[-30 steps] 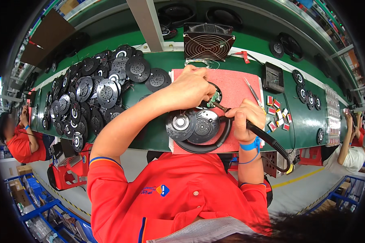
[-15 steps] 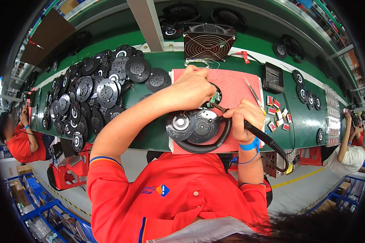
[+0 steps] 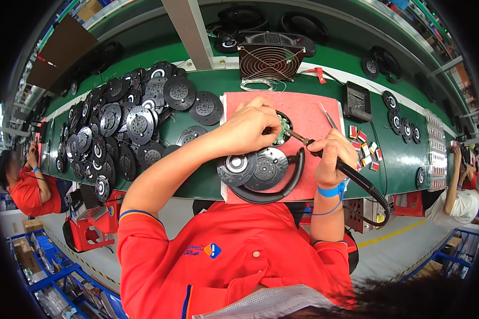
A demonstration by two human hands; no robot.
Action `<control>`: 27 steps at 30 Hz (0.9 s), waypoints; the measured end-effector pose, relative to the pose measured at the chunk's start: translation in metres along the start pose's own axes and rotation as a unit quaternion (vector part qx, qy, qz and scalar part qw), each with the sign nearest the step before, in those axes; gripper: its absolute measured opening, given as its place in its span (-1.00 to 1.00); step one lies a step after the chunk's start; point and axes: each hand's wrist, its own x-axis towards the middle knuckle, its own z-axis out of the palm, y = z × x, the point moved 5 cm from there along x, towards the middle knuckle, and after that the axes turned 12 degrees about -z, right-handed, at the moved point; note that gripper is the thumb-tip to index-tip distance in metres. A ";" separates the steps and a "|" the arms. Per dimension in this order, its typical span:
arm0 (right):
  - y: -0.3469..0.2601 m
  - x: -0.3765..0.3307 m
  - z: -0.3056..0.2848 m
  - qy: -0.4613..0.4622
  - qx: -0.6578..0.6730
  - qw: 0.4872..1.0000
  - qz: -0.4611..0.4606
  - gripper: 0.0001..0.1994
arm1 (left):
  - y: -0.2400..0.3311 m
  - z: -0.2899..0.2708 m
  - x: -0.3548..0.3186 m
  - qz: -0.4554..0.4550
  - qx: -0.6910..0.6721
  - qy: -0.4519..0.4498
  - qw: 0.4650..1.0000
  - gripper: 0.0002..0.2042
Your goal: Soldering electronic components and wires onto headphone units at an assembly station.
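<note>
Soldering iron (image 3: 324,157) gripped in right hand (image 3: 332,157) fingers (left hand (image 3: 253,127) curled on part (image 3: 282,129)).

The left hand (image 3: 253,127) is covering most of the small round part (image 3: 283,129) on the red mat (image 3: 308,114), so only a green sliver of it is showing and its detail is staying too small to tell. The soldering iron (image 3: 332,159) tip is disappearing behind those fingers, and the right hand (image 3: 332,154) is hiding the middle of its handle. Black discs (image 3: 117,127) are overlapping one another and blurring toward the picture's dark rim.
</note>
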 end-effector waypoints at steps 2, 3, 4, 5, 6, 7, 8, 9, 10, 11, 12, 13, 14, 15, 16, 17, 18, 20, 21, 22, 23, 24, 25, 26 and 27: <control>-0.001 0.001 -0.001 0.005 0.000 1.000 0.000 -0.57 | 0.000 0.001 0.000 0.010 -0.023 0.006 1.000 -0.96; -0.001 0.001 -0.001 0.005 0.001 1.000 0.000 -0.57 | -0.001 0.001 0.000 0.008 -0.002 0.004 1.000 -0.96; -0.001 0.002 0.000 0.001 0.002 1.000 -0.003 -0.57 | -0.001 0.002 0.000 0.005 0.019 0.003 1.000 -0.96; -0.002 0.002 0.000 -0.002 0.003 1.000 -0.005 -0.57 | 0.000 0.001 0.000 0.004 0.019 0.003 1.000 -0.96; -0.001 0.002 0.000 -0.002 0.003 1.000 -0.005 -0.57 | 0.001 0.002 0.002 0.000 0.040 -0.003 0.999 -0.96; -0.001 0.001 0.000 -0.006 0.011 1.000 -0.010 -0.57 | 0.002 0.002 0.002 -0.003 0.062 -0.009 0.998 -0.96; -0.001 0.000 0.000 -0.010 0.018 1.000 -0.015 -0.57 | 0.004 0.000 0.003 -0.003 0.062 -0.009 0.998 -0.96; -0.001 0.000 0.001 -0.010 0.018 1.000 -0.014 -0.57 | 0.004 0.000 0.004 -0.023 0.073 -0.030 0.997 -0.96; -0.001 -0.001 0.002 -0.018 0.022 0.999 -0.018 -0.58 | 0.004 0.001 0.004 -0.043 0.085 -0.050 0.994 -0.95; -0.002 -0.002 0.004 -0.027 0.025 0.999 -0.022 -0.58 | 0.006 0.000 0.004 -0.043 0.084 -0.051 0.994 -0.95; -0.003 -0.001 0.004 -0.026 0.025 0.999 -0.021 -0.58 | 0.005 0.000 0.005 -0.065 0.087 -0.058 0.992 -0.96; -0.004 -0.001 0.005 -0.029 0.027 0.999 -0.022 -0.59 | 0.004 0.000 0.006 -0.087 0.090 -0.065 0.990 -0.95; -0.005 -0.001 0.005 -0.032 0.030 0.999 -0.023 -0.59 | 0.003 0.001 0.006 -0.087 0.090 -0.066 0.990 -0.95; -0.005 0.000 0.005 -0.032 0.029 0.999 -0.022 -0.59 | 0.000 0.001 0.007 -0.101 0.074 -0.068 0.990 -0.95; -0.005 0.000 0.006 -0.040 0.028 0.999 -0.024 -0.59 | -0.002 0.002 0.007 -0.116 0.058 -0.070 0.989 -0.94; -0.005 0.000 0.007 -0.048 0.027 0.998 -0.025 -0.59 | -0.001 0.002 0.007 -0.116 0.058 -0.071 0.989 -0.94; -0.006 0.000 0.008 -0.048 0.027 0.998 -0.025 -0.59 | 0.000 0.002 0.007 -0.123 0.066 -0.067 0.988 -0.94; -0.006 0.000 0.009 -0.058 0.034 0.997 -0.033 -0.61 | 0.001 0.002 0.008 -0.130 0.074 -0.064 0.987 -0.94; -0.006 0.000 0.009 -0.058 0.033 0.997 -0.033 -0.61 | 0.001 0.003 0.009 -0.127 0.081 -0.063 0.987 -0.94; -0.006 0.000 0.009 -0.063 0.032 0.997 -0.034 -0.62 | 0.001 0.003 0.010 -0.124 0.087 -0.062 0.987 -0.94; -0.006 0.000 0.010 -0.069 0.031 0.997 -0.035 -0.63 | 0.002 0.003 0.010 -0.123 0.087 -0.063 0.987 -0.94; -0.006 -0.001 0.009 -0.068 0.031 0.997 -0.035 -0.63 | 0.004 0.002 0.011 -0.129 0.097 -0.062 0.985 -0.94; -0.005 -0.001 0.009 -0.073 0.029 0.996 -0.034 -0.63 | 0.005 0.002 0.011 -0.135 0.107 -0.062 0.983 -0.94; -0.005 -0.002 0.010 -0.079 0.028 0.996 -0.032 -0.64 | 0.005 0.003 0.011 -0.134 0.107 -0.063 0.983 -0.94; -0.004 -0.002 0.010 -0.078 0.028 0.996 -0.032 -0.64 | 0.004 0.002 0.010 -0.131 0.105 -0.057 0.984 -0.94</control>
